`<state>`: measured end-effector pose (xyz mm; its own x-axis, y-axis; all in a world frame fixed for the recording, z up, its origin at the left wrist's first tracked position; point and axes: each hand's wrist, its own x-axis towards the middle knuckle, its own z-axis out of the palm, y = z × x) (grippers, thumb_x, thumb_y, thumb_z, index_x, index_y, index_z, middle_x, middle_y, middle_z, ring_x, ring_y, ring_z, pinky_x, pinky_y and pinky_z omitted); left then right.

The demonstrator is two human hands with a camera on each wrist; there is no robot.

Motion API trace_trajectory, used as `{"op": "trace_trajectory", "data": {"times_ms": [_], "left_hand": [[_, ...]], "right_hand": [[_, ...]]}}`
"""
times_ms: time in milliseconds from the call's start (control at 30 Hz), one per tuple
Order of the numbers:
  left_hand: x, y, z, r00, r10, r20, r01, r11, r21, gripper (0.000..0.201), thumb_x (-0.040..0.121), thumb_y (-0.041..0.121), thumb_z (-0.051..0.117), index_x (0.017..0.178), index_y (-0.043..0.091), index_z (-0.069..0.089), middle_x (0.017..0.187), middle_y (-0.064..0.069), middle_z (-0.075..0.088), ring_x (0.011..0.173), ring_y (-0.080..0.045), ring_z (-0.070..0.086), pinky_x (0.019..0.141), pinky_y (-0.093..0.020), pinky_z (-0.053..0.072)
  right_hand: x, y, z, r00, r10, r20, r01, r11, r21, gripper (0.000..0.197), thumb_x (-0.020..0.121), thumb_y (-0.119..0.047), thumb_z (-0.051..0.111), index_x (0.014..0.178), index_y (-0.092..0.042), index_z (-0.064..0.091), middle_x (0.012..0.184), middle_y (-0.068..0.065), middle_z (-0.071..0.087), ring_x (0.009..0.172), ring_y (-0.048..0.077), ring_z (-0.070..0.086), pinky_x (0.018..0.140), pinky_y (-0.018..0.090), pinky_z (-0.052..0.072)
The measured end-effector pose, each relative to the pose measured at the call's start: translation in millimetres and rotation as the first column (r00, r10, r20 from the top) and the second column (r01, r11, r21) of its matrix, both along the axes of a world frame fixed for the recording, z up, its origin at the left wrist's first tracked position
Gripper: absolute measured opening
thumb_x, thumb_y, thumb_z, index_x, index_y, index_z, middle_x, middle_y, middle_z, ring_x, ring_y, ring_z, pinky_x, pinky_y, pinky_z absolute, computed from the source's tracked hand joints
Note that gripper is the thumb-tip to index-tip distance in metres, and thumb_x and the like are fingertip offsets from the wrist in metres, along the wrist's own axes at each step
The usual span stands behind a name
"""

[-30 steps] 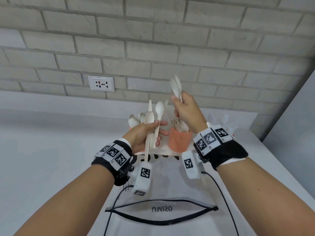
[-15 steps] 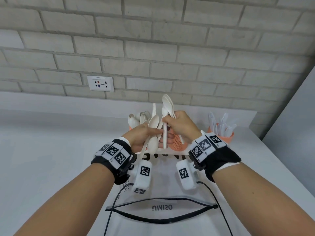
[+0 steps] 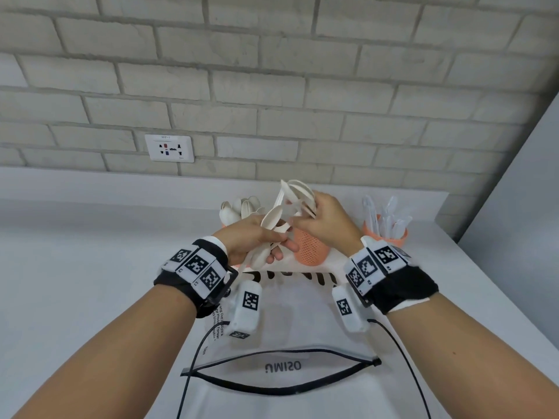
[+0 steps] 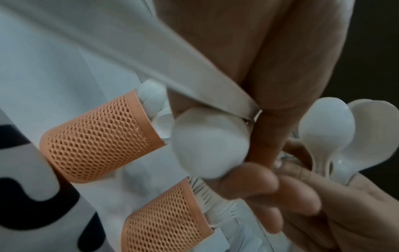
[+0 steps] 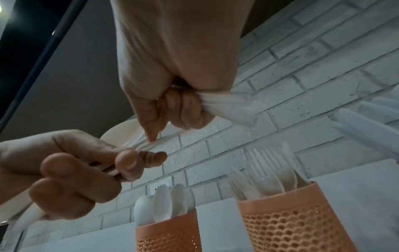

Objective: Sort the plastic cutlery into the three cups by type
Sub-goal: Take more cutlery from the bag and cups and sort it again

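Gathering spoons: left hand (image 3: pixel 257 240) clamping a bunch (image 3: pixel 266 237), right hand (image 3: pixel 323 222) clamping another (image 3: pixel 298 192), above the cups. Next, probably: dropping all into spoon cup (image 5: pixel 168 238), far left.

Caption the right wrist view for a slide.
Right hand and left hand grip white spoons above orange mesh cups of spoons and forks.

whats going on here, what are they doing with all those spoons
A person is sorting white plastic cutlery into three orange mesh cups. The left hand grips a few spoons, and the right hand holds another bunch of spoons right against it. Behind them, the left cup already holds spoons, the middle cup forks, and the right cup clear pieces that look like knives.
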<state>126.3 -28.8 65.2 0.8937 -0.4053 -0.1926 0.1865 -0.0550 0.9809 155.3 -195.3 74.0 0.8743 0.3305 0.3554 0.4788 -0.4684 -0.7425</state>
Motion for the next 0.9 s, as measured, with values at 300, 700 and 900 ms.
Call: {"op": "trace_trajectory", "data": {"times_ms": [300,700,900], "left_hand": [[3,-14,14,0.997,0.067,-0.033,-0.069,0.994,-0.081,0.016,0.096,0.007,0.044,0.103,0.003,0.058,0.083,-0.016,0.068,0.051,-0.015,0.063,0.045,-0.023,0.051],[27,-21,15,0.919,0.395,-0.002,-0.375,0.871,-0.319,0.03,0.1,0.021,0.038,0.081,0.009,0.058,0.08,-0.006,0.062,0.056,-0.013,0.064,0.056,-0.027,0.055],[30,-23,14,0.913,0.409,-0.01,-0.386,0.854,-0.35,0.029,0.1,0.02,0.039,0.081,0.008,0.057,0.077,-0.007,0.061,0.053,-0.012,0.064,0.056,-0.026,0.056]], "right_hand": [[2,-19,4,0.998,0.07,-0.009,-0.068,0.937,-0.343,0.017,0.082,-0.014,0.069,0.097,-0.007,0.066,0.087,0.003,0.068,0.086,0.019,0.064,0.078,0.03,0.048],[33,-62,-26,0.892,-0.271,-0.362,0.448,0.631,0.634,0.017,0.091,-0.013,0.057,0.076,-0.018,0.05,0.069,0.006,0.064,0.034,0.003,0.037,0.035,0.016,0.028],[42,-51,-14,0.925,-0.215,-0.313,0.377,0.63,0.679,0.018,0.092,-0.008,0.052,0.076,-0.016,0.05,0.063,0.006,0.062,0.034,0.004,0.033,0.034,0.017,0.026]]}}
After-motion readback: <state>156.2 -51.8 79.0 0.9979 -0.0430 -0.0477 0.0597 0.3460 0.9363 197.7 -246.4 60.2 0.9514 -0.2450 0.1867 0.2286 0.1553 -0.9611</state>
